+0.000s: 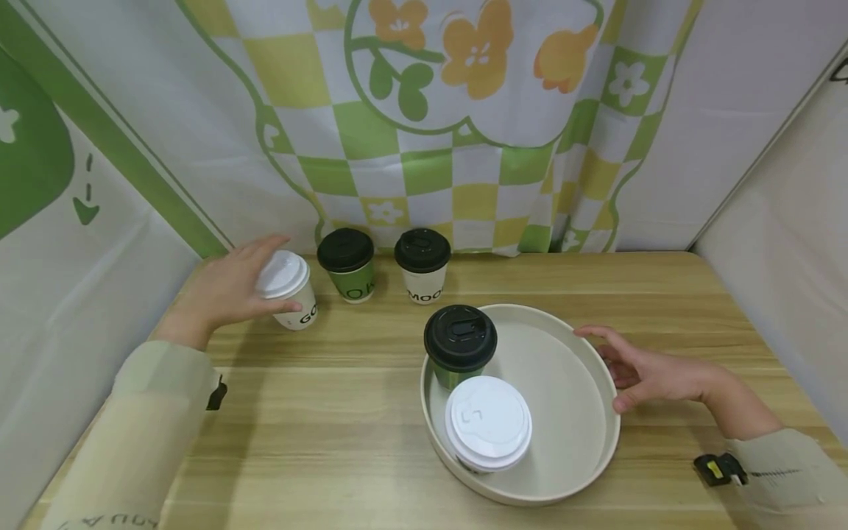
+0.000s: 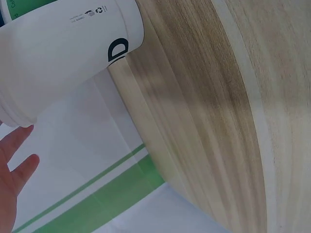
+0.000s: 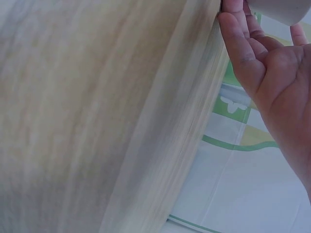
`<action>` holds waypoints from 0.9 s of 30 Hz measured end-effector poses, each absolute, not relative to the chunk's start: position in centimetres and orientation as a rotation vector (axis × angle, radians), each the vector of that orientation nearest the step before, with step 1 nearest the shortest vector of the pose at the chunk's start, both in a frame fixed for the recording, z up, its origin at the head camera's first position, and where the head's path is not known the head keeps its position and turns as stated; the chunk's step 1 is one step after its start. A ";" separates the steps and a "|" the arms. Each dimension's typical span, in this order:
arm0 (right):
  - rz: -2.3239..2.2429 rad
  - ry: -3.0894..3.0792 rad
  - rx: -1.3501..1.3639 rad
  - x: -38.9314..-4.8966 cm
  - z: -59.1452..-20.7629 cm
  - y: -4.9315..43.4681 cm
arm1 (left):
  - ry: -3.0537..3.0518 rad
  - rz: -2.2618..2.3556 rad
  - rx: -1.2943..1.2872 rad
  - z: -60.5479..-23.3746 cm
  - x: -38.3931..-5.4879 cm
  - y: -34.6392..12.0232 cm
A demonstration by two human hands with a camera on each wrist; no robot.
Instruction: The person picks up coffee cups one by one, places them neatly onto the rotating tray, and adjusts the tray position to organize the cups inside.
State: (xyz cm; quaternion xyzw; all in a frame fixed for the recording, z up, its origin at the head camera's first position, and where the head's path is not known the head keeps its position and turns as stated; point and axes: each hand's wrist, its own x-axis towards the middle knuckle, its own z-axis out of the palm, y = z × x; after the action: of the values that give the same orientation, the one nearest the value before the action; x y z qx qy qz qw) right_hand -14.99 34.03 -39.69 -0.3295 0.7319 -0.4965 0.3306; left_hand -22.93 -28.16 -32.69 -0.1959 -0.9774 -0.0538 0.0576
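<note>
White cup (image 1: 304, 291), likely light, crushable and best held mid-wall, stands on the table's (image 1: 318, 442) left within the spread, ungripping left hand (image 1: 232, 288); the loosely spread right hand (image 1: 662, 375) touches the tray (image 1: 563, 397).

The tray (image 1: 563, 412) is plain off-white; within it, toward ten o'clock, a green cup (image 1: 448, 377) wears a black lid (image 1: 460, 337), and toward eight a second cup shows a white lid (image 1: 489, 418). Beyond the tray, at eleven o'clock, a black-lidded white cup (image 1: 424, 285) bears black lettering; at ten, another black-lidded green cup (image 1: 353, 283) has dark lettering; just short of ten, an all-white cup (image 1: 301, 303) is lettered in black. The tabletop (image 1: 311, 442) is tan, streaked brown. At twelve, the curtain (image 1: 424, 177) carries white, green and yellow checks and orange flowers.
</note>
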 end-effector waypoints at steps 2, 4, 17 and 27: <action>-1.298 1.911 -0.869 -15.0 -39.7 34.0 | -2.979 -0.194 -0.577 -32.7 -22.9 -28.3; -1.298 1.910 -0.870 -15.0 -39.7 34.0 | -2.988 -0.211 -0.565 -32.7 -22.9 -28.3; -1.298 1.913 -0.858 -15.1 -39.6 34.1 | -3.009 -0.431 -0.523 -33.5 -22.6 -29.0; -1.306 1.893 -0.859 -15.1 -39.7 34.0 | -2.973 -0.595 -0.542 -34.0 -22.5 -29.3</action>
State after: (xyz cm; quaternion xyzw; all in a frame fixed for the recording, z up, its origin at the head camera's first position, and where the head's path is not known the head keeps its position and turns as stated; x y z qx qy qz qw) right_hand -15.06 34.00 -39.66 -0.3295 0.7260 -0.5010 0.3366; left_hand -22.49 -29.30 -33.97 -0.1760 -0.9648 -0.1930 0.0306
